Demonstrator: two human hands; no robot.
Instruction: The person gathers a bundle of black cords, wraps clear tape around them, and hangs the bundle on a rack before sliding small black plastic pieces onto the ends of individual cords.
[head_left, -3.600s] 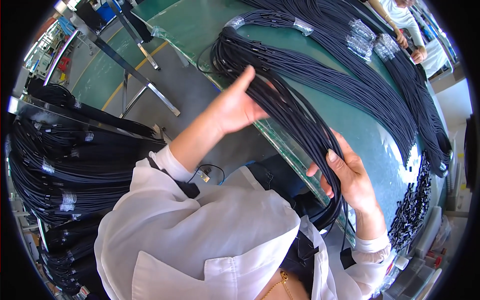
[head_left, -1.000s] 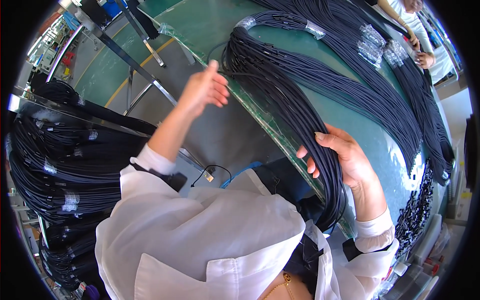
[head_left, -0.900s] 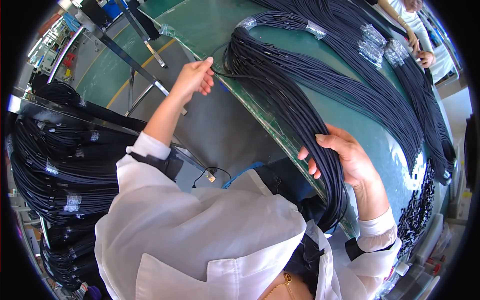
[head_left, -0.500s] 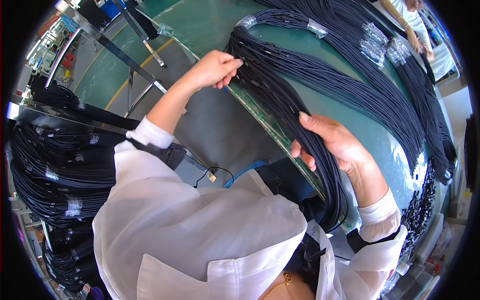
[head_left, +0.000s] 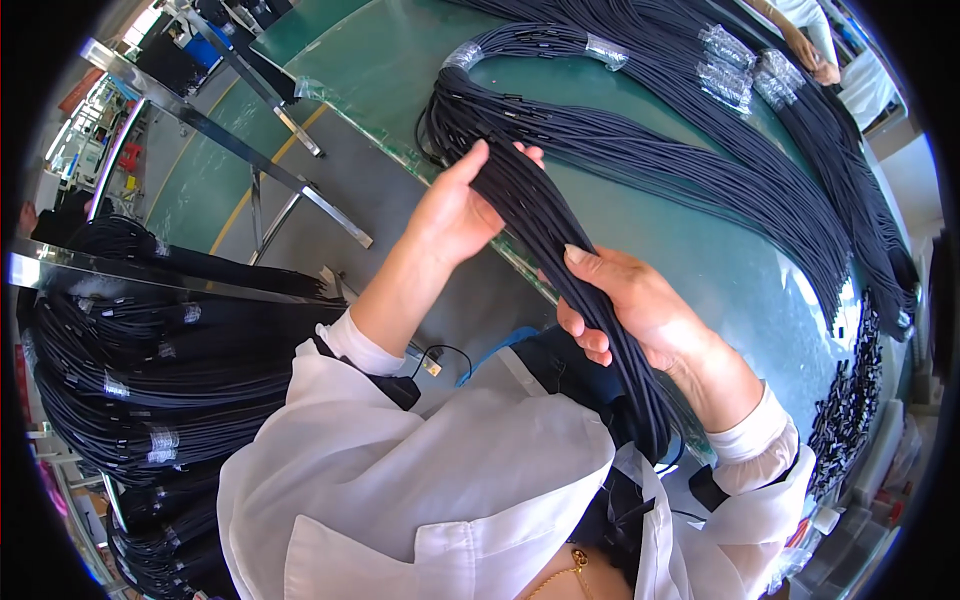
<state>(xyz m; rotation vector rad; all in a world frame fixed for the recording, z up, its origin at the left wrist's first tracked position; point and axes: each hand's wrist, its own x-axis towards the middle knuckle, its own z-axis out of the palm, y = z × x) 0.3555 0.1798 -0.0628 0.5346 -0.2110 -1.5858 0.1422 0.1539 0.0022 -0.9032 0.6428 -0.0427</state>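
Across most of the view a green tabletop (head_left: 700, 240) is spread, smooth and glossy, with bright glare toward its right side. At the left, thick swags of black cable (head_left: 170, 360) are hung over a metal rail. On the table a long bundle (head_left: 690, 165) is laid in a bend, its strands thin, round and matt.

The held bundle (head_left: 540, 210) is carried slantwise over the near table edge, its lower part drooped toward the person's lap; where its upper end is parted from the looped strands cannot be told. As a judgement, moderate weight is to be expected from so many strands, each light and springy, the whole limp and easily splayed. Little slipperiness is suggested by the dull sheaths, and they are unlikely to be harmed by a firm squeeze. It is best grasped around the full girth, at two well-parted places, so that no strand is dropped.

By the right hand (head_left: 640, 300) the middle is gripped, thumb pressed on top, fingers curled beneath. By the left hand (head_left: 455, 210), half open with thumb raised, the upper stretch is cradled rather than clamped.

Crinkled clear wraps (head_left: 725, 85) are wound around other bundles; small black pieces (head_left: 845, 420) are heaped at the right.
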